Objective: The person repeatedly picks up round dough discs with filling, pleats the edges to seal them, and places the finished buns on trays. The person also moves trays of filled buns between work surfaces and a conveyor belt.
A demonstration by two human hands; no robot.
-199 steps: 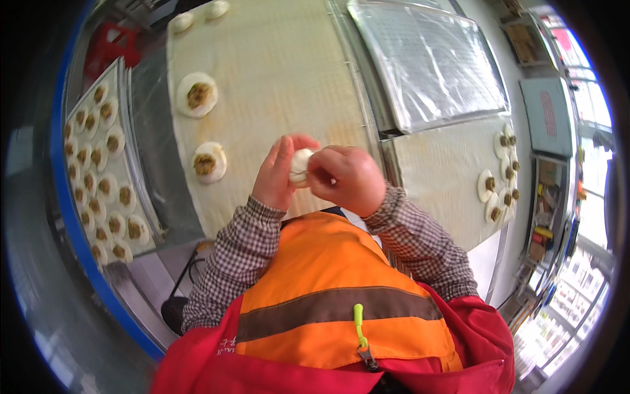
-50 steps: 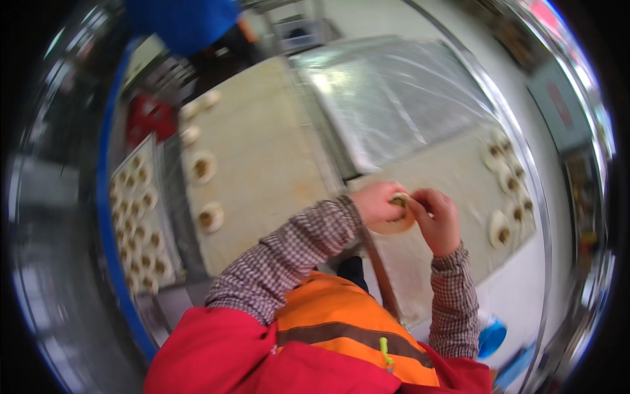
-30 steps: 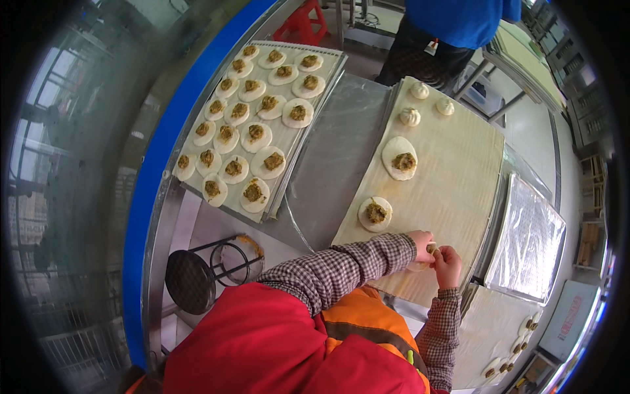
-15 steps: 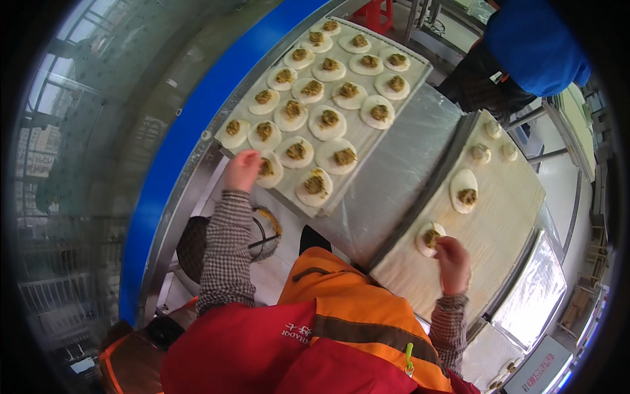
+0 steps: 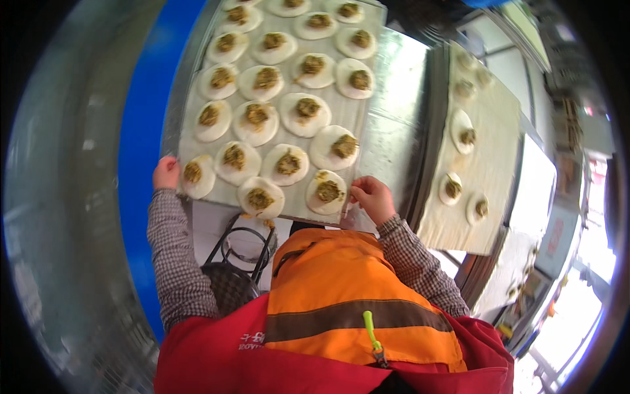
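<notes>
Before me lies a pale tray [image 5: 301,217] holding rows of flat white dough rounds topped with brownish-green filling. My left hand [image 5: 167,173] is closed at its near left edge, beside a filled dough round [image 5: 198,177]. At the near right corner, my right hand [image 5: 373,198] has thumb and fingers pinched on the rim, close to another filled dough round [image 5: 326,192]. The undersides of both hands' grips are hidden.
A cloth-covered board [image 5: 469,226] at right bears three filled dough rounds and, farther back, several small pale dough pieces. A metal surface [image 5: 397,92] lies between tray and board. A blue edge [image 5: 141,131] runs along the left. A dark stool [image 5: 233,279] stands below the tray.
My right hand has left the filled round on the right board and come to the tray's near right corner. My left hand is at the tray's left edge. The view has shifted.
</notes>
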